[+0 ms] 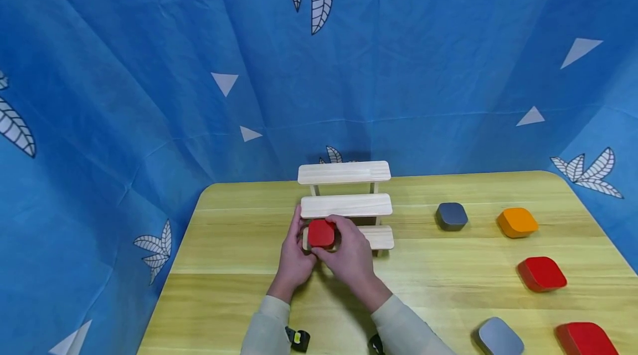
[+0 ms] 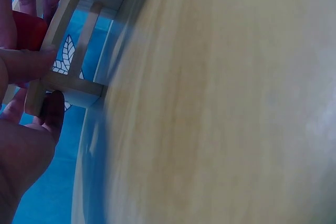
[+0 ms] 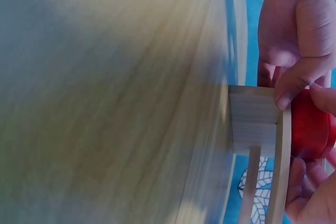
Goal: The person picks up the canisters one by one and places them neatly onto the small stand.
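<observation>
A three-tier wooden step shelf (image 1: pixel 346 206) stands at the back of the table. On the left end of its lowest tier sits a red rounded block (image 1: pixel 321 233). My right hand (image 1: pixel 351 252) pinches this block between thumb and fingers, right at the tier's surface. My left hand (image 1: pixel 295 255) grips the left end of the same tier. In the right wrist view the left thumb (image 3: pixel 286 95) lies on the tier's front edge, beside the red block (image 3: pixel 311 127). The left wrist view shows the left fingers (image 2: pixel 52 114) curled round the tier's end.
To the right on the table lie a dark grey block (image 1: pixel 452 216), an orange block (image 1: pixel 518 222), a red block (image 1: pixel 541 274), a light grey block (image 1: pixel 499 337) and another red block (image 1: pixel 586 338). A blue patterned cloth (image 1: pixel 438 67) hangs behind the table.
</observation>
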The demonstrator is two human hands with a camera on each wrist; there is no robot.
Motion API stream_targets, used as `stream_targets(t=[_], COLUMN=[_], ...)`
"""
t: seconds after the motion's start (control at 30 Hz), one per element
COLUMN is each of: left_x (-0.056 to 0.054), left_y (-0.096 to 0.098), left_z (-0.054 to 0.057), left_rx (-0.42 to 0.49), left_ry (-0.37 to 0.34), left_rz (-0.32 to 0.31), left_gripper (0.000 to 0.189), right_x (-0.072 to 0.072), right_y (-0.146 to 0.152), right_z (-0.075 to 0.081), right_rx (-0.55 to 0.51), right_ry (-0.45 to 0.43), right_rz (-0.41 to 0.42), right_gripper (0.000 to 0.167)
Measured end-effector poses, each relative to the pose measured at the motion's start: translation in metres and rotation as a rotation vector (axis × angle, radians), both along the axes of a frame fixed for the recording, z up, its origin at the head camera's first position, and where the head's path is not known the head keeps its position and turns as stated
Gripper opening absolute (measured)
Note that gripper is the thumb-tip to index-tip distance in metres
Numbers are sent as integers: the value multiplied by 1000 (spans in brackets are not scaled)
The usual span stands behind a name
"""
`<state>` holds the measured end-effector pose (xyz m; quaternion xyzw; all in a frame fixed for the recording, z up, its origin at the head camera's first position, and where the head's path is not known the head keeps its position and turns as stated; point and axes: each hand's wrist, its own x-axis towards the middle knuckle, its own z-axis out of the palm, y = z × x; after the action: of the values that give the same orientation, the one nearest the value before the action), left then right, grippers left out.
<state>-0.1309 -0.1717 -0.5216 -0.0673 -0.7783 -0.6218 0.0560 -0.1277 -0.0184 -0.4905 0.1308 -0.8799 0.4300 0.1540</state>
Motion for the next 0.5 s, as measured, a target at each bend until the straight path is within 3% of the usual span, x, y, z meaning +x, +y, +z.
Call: stream_targets(t=[0.5], left_x=[-1], left_y=[0], left_z=[-2], left_rx=[5], left_ry=[6], left_rz=[1], left_gripper=[120], right_x=[1], right_y=[5], right_z=[1], right_rx=[-43], right_ry=[-51], right_rz=[11], right_gripper=[75])
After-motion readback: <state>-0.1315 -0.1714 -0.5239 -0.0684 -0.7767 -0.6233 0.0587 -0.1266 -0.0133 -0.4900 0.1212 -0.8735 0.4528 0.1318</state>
